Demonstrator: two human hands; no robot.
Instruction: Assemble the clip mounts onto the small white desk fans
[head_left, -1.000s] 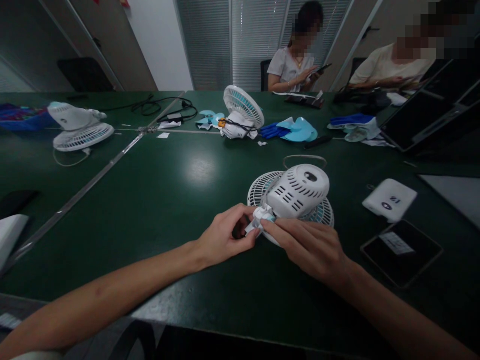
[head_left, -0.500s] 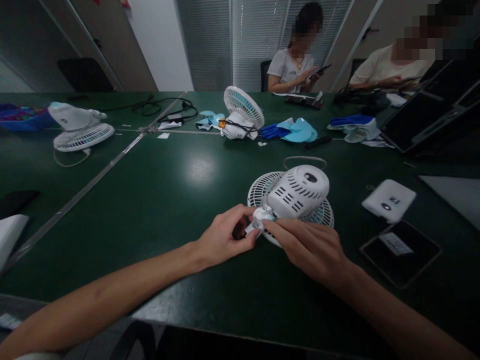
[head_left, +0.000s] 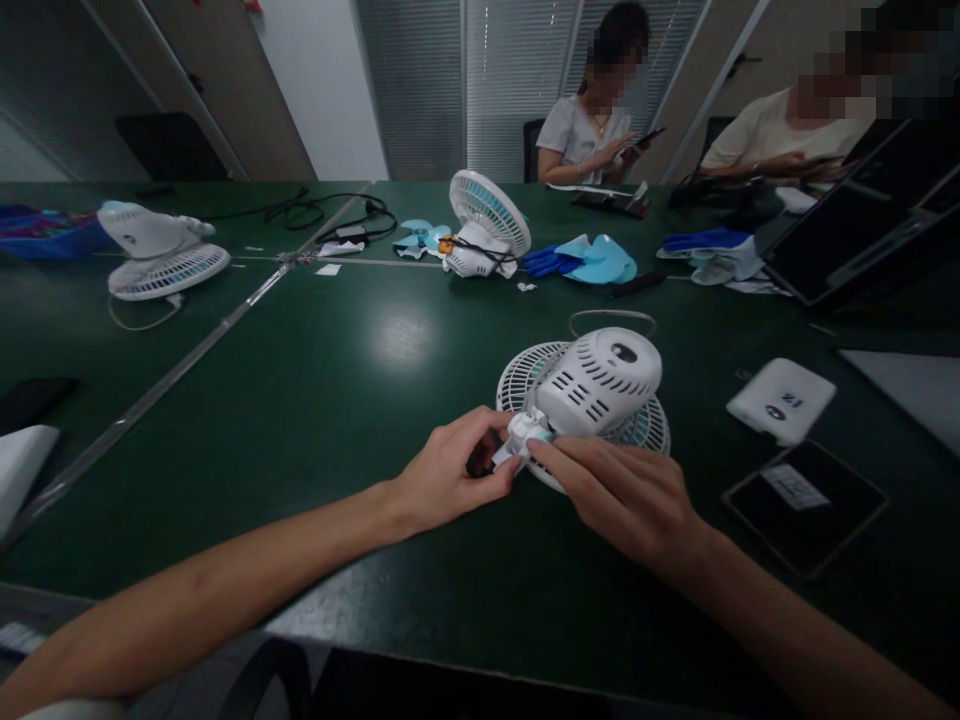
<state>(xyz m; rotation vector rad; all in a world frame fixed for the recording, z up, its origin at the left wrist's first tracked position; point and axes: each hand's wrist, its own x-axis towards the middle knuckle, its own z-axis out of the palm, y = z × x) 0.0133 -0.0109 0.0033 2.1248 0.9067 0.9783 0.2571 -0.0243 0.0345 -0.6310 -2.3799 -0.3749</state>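
Head view: I monitor the fan lying face-down on the glossy green tabletop. Housing and grille appear joined; work at the white clip looks unfinished. Left hand pinches the clip, thumb opposing forefinger; right hand bunches fingers against it, closure indeterminable. Housing: rounded, slotted, seemingly hard plastic. Grille: circular, radially ribbed.

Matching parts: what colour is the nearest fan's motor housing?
The motor housing is white; the head view shows it best.
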